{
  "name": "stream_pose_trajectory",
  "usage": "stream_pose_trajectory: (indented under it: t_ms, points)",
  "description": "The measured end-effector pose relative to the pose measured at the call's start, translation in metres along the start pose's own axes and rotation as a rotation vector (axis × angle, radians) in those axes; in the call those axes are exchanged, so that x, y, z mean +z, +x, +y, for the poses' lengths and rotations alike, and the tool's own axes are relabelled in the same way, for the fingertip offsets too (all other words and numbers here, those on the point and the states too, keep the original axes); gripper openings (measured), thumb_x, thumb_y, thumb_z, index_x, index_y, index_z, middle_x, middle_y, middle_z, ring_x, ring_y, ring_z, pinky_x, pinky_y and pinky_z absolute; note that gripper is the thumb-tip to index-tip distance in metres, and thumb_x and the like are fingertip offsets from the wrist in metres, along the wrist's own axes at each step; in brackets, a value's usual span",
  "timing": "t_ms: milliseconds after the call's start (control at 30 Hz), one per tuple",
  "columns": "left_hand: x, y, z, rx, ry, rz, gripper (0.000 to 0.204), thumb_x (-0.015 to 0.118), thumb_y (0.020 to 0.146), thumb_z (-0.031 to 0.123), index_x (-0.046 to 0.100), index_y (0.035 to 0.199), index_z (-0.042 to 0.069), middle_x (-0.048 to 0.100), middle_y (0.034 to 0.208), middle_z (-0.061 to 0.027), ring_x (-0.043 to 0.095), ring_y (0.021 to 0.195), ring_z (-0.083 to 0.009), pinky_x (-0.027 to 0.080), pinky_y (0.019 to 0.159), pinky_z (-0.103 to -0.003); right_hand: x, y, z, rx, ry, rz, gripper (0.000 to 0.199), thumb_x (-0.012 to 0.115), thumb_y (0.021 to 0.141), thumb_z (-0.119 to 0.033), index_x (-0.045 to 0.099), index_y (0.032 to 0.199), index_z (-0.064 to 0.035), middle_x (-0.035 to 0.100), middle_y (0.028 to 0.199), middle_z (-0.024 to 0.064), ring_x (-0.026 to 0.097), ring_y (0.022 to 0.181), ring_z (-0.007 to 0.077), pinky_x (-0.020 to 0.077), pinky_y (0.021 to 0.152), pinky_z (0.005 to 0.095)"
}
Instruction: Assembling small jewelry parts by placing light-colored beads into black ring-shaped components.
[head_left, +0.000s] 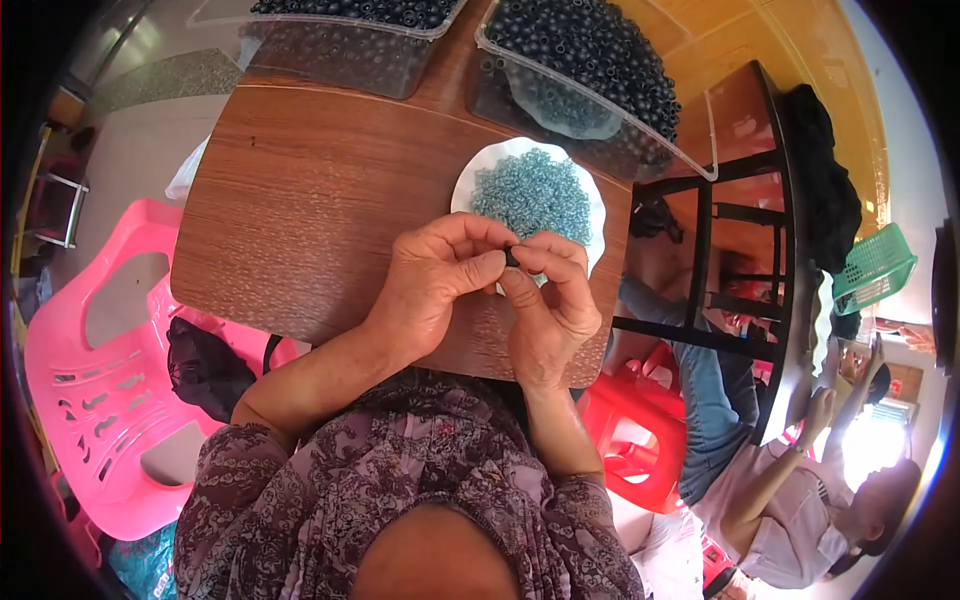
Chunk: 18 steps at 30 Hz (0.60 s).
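Note:
Over the near edge of a white scalloped plate (pixel 597 215), both hands meet at a small black ring-like part (pixel 511 257). My left hand (pixel 425 285) pinches it between thumb and forefinger from the left. From the right, the thumb and fingers of my right hand (pixel 555 315) close on the same part. Its finer shape is hidden by the fingertips. The plate bears a heap of tiny clear blue-green pieces (pixel 532 195), just beyond my fingers.
At the table's (pixel 300 190) far side stand two clear bins, a left bin (pixel 340 65) and a right bin (pixel 600 130), both full of black ring-shaped parts. A pink chair (pixel 95 400) is at left, a red stool (pixel 640 430) at right. Another person (pixel 790 520) sits by a dark table at right.

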<state>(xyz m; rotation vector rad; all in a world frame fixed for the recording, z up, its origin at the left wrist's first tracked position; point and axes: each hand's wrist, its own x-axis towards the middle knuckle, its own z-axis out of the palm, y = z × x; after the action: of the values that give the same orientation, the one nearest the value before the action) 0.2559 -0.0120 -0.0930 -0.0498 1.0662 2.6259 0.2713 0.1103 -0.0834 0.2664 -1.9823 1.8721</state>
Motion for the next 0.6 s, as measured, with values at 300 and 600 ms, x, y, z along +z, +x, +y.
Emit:
stream_pose_trajectory:
  t_ms: [300,600]
  points:
    - [-0.005,-0.010,0.004,0.082,0.173,0.009,0.017,0.066,0.081,0.003,0.064,0.097,-0.001,0.064,0.089,-0.0023,0.056,0.081,-0.0069,0.046,0.073,-0.020,-0.005,-0.006,-0.010,0.049,-0.118,-0.073,0.026,0.067,0.070,0.011,0.065,0.092,-0.0012,0.059,0.091,0.0087,0.053,0.077,0.0160,0.0453,0.066,0.0259]
    - [-0.020,-0.022,-0.005,-0.248,0.006,-0.049,0.022,0.067,0.081,0.008,0.064,0.101,-0.001,0.064,0.089,-0.0024,0.054,0.078,-0.0071,0.044,0.073,-0.021,-0.006,-0.035,0.000,-0.148,-0.350,0.016,0.030,0.072,0.061,0.009,0.067,0.088,-0.0019,0.059,0.079,0.0062,0.052,0.070,0.0186,0.0418,0.058,0.0265]
